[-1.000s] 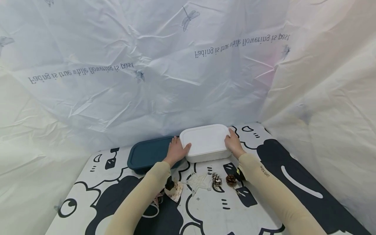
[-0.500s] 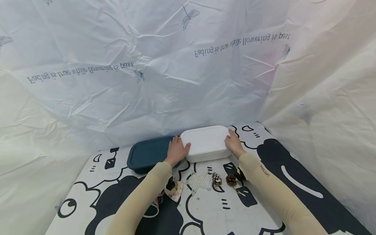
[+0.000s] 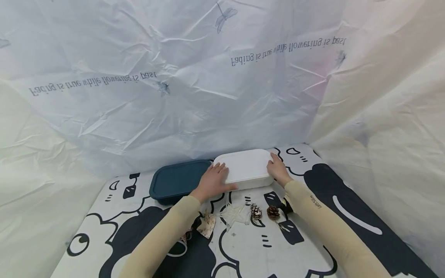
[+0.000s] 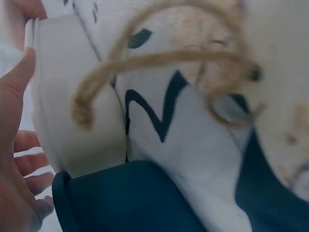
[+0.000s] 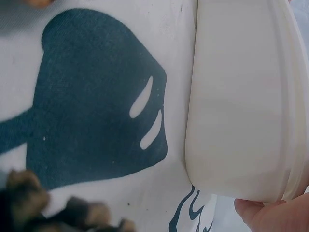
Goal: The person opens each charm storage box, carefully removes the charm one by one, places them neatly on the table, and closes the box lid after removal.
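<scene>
A white lidded box (image 3: 248,164) stands near the back of the patterned cloth, its lid on. My left hand (image 3: 213,181) lies over its left front corner, fingers extended and spread on the lid and thumb along the front. In the left wrist view the left hand's fingers (image 4: 34,164) are apart at the lid edge. My right hand (image 3: 278,170) grips the box's right end; its thumb side (image 5: 275,215) shows there in the right wrist view. Directly left of the white box is a dark teal lidded box (image 3: 180,177).
In front of the boxes lie a white star ornament (image 3: 234,214), a frosted pinecone (image 3: 256,212), a brown pinecone (image 3: 273,212) and a patterned ornament (image 3: 207,224). Blurred twine (image 4: 164,58) loops across the left wrist view. A white sheet (image 3: 208,96) hangs behind the boxes.
My left hand has shifted from the white box's left side to its left front corner, moving right and toward me. The right hand keeps its place; the box has hardly moved.
</scene>
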The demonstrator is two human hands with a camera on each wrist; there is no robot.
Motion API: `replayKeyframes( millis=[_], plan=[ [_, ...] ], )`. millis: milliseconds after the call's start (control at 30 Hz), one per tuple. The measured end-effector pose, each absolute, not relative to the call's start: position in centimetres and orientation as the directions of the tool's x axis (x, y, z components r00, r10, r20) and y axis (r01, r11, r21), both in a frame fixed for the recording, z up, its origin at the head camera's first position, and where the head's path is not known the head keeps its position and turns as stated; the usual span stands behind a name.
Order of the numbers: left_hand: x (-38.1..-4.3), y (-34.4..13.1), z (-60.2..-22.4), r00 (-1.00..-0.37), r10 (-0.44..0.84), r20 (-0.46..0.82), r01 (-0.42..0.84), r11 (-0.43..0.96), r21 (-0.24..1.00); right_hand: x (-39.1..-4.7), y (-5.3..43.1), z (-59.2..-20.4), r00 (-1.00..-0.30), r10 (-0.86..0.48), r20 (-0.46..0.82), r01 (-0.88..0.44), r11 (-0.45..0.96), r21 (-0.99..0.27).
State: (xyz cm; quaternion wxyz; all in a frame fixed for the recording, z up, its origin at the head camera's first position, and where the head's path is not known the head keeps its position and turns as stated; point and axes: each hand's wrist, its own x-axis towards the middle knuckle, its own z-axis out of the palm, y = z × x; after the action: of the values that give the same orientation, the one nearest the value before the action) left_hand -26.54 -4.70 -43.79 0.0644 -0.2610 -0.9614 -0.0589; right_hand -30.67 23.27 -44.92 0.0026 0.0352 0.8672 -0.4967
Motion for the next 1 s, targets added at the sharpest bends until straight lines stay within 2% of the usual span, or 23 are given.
replayKeyframes(
  millis=[467,1000],
  plan=[
    [-25.3,-3.8,-44.0,-0.772,0.574,0.275,0.583,0.810,-0.054,-30.4,24.5,-44.3,-0.995,0.060,-0.084,0.103,0.537,-0.837],
    [-24.9,-3.2,-44.2,-0.755,0.586,0.294,0.587,0.804,-0.093,-30.3,24.9,-44.2,-0.991,0.047,-0.127,0.133,0.522,-0.842]
  ],
)
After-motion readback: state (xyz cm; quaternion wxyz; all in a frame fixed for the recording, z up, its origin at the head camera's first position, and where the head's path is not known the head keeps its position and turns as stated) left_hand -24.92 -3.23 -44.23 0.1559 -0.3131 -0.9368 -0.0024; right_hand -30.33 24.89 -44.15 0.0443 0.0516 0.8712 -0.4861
